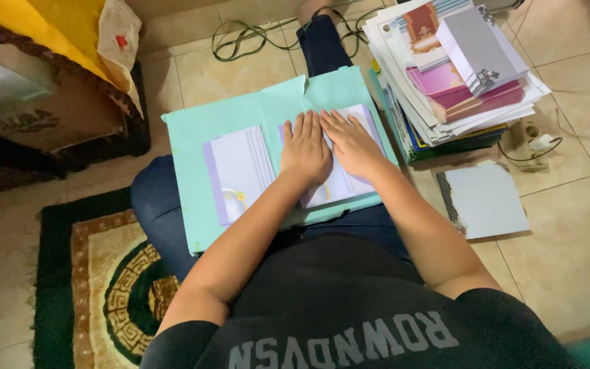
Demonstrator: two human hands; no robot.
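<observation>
White-lilac card (339, 183) flat on mint folder (192, 143) across lap, under palms.

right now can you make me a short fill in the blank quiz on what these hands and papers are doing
1. Both hands, left hand and right hand, press flat on a pale ____ card.
2. The card lies on a ____ coloured folder across the lap.
3. The tall stack of cards stands on the person's ____ side.

Missing words: purple; mint-green; right
</observation>
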